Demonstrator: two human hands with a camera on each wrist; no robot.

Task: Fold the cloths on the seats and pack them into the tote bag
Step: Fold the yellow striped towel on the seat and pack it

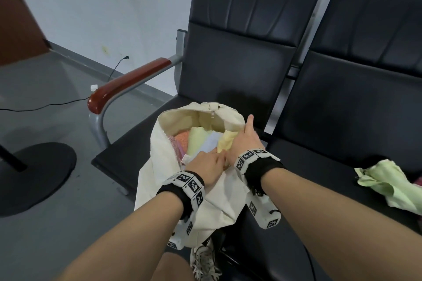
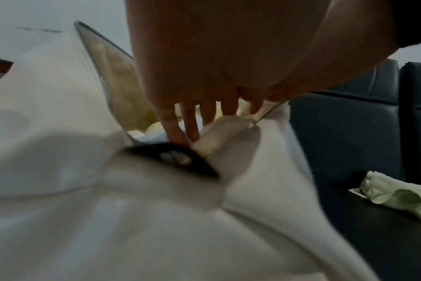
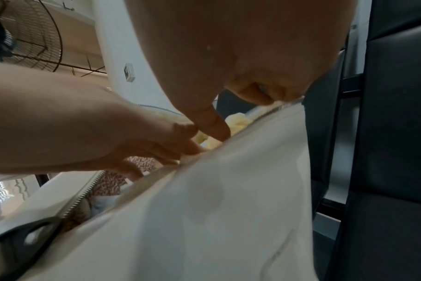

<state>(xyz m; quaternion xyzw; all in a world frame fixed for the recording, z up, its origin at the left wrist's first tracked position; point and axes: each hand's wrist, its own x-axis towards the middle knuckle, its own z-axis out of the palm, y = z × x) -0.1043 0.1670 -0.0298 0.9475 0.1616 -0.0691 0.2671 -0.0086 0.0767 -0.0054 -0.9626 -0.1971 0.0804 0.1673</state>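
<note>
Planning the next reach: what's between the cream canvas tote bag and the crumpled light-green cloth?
Only bare black seat padding separates the cream canvas tote bag from the crumpled light-green cloth, per the head view.

The tote bag [image 1: 159, 166] stands on the left seat [image 1: 127, 150] at its front edge, folded cloths [image 1: 198, 141] inside. A loose cloth [image 1: 388, 180] lies on the right seat [image 1: 331, 143].
</note>
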